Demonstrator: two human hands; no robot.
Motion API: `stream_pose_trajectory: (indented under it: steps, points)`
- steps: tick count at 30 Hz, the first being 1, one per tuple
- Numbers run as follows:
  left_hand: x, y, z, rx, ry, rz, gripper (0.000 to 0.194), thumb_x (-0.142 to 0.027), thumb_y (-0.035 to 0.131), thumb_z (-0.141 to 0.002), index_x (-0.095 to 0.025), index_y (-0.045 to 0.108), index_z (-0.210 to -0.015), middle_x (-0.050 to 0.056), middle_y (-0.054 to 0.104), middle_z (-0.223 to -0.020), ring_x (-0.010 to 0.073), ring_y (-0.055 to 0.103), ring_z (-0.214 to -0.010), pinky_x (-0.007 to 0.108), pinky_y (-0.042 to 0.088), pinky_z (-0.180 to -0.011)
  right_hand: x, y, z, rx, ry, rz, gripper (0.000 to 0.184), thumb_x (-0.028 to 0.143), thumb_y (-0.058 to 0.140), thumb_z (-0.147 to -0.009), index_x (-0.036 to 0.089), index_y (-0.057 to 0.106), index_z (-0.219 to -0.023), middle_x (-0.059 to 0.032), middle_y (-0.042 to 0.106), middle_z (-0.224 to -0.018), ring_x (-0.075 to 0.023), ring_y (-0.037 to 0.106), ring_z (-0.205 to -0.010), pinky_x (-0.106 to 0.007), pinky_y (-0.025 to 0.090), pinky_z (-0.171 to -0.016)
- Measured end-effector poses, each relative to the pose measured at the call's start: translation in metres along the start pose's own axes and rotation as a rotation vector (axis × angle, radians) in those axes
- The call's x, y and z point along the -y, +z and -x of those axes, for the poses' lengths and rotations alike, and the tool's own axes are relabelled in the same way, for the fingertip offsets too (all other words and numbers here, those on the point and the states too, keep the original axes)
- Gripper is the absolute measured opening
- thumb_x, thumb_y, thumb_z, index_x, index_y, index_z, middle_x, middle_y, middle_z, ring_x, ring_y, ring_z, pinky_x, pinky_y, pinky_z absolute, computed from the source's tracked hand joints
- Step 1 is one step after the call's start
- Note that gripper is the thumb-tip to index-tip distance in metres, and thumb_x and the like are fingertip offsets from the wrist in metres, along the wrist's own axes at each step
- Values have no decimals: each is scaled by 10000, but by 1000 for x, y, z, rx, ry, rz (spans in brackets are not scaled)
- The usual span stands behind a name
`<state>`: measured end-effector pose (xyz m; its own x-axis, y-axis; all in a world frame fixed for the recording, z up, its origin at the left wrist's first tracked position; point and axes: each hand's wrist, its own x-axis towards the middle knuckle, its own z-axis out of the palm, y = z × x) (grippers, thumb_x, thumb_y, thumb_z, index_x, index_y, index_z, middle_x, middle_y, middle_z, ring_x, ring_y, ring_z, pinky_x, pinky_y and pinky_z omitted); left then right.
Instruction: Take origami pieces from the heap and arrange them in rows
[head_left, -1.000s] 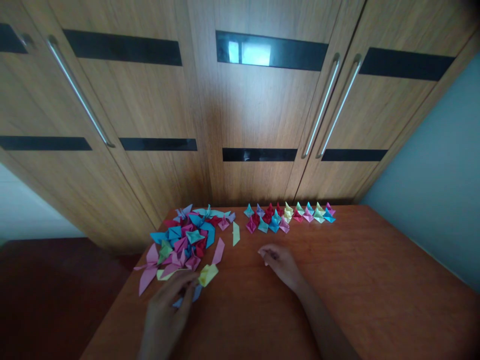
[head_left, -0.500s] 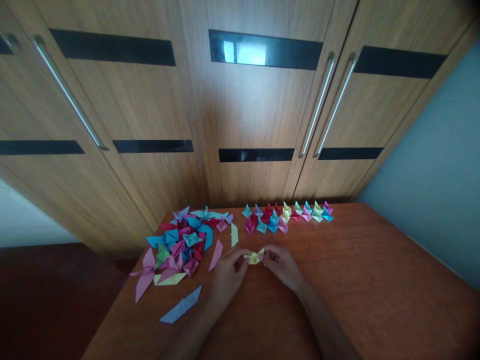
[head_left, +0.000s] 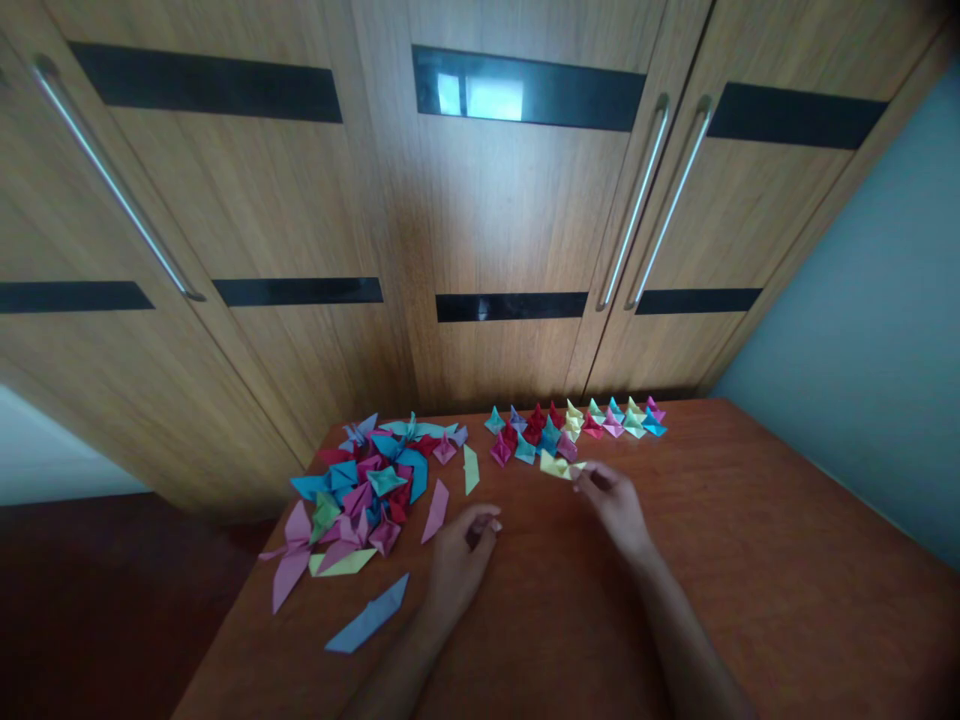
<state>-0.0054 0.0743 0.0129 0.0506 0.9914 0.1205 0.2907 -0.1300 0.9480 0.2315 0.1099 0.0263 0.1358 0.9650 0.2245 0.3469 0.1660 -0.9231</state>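
Observation:
Pinched by one end in my right hand (head_left: 616, 508) is a small yellow folded-paper origami piece (head_left: 556, 466). It is just in front of the rows of small pointed origami pieces (head_left: 532, 430) in several colours. My left hand (head_left: 461, 562) is over the table, its fingers loosely curled with a gap to the thumb and no paper visible in them. Left of that hand lie a pink folded strip (head_left: 436, 511) and a blue folded strip (head_left: 369, 614). A pale yellow strip (head_left: 471, 470) lies beyond it.
A heap of colourful origami (head_left: 360, 490) covers the table's left side, with a pink winged piece (head_left: 292, 560) by the edge. The brown wooden table (head_left: 750, 560) stands against a wooden wardrobe (head_left: 510, 220) with metal handles. A pale blue wall (head_left: 862, 350) rises on the right.
My left hand has let go of the yellow origami piece. My right hand has carried it away and rightward, close to the rows. The view has shifted slightly.

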Motion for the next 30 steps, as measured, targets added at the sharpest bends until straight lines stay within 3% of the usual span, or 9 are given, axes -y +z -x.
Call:
stream_pose_trajectory:
  steps: [3, 7, 15, 20, 30]
  points:
    - [-1, 0, 1, 20, -1, -16, 224, -256, 513, -796, -189, 640, -967, 31, 702, -835, 177, 652, -791, 279, 510, -725, -17, -18, -9, -229, 85, 97, 395, 527, 514, -786, 147, 621, -781, -50, 658, -721, -173, 583, -663, -237, 415, -598]
    - [-4, 0, 0, 53, 7, -56, 252, -220, 505, -785, -201, 641, -996, 21, 703, -832, 172, 649, -783, 278, 505, -729, -38, -30, -24, -340, 202, 366, 402, 504, 496, -785, 146, 667, -852, -91, 699, -804, -224, 641, -753, -256, 429, -647]
    - [-5, 0, 1, 63, 44, -73, 248, -195, 487, -793, -205, 638, -989, 13, 704, -827, 160, 646, -773, 269, 494, -731, -37, -21, -35, -196, 343, 888, 369, 437, 400, -863, 203, 650, -1000, -130, 689, -840, -261, 648, -760, -302, 418, -628]
    - [-4, 2, 2, 60, 62, -73, 256, -174, 481, -791, -211, 637, -990, 9, 698, -823, 156, 642, -772, 268, 489, -731, -32, -14, -33, -110, 347, 984, 382, 442, 378, -881, 212, 614, -1075, -136, 678, -887, -264, 648, -777, -337, 442, -652]
    - [-1, 3, 3, 84, 95, -112, 265, -172, 478, -797, -224, 644, -997, 3, 704, -829, 148, 637, -756, 248, 483, -704, -29, -9, -34, -99, 329, 1050, 393, 442, 345, -906, 206, 581, -1114, -133, 673, -909, -263, 650, -801, -356, 463, -681]
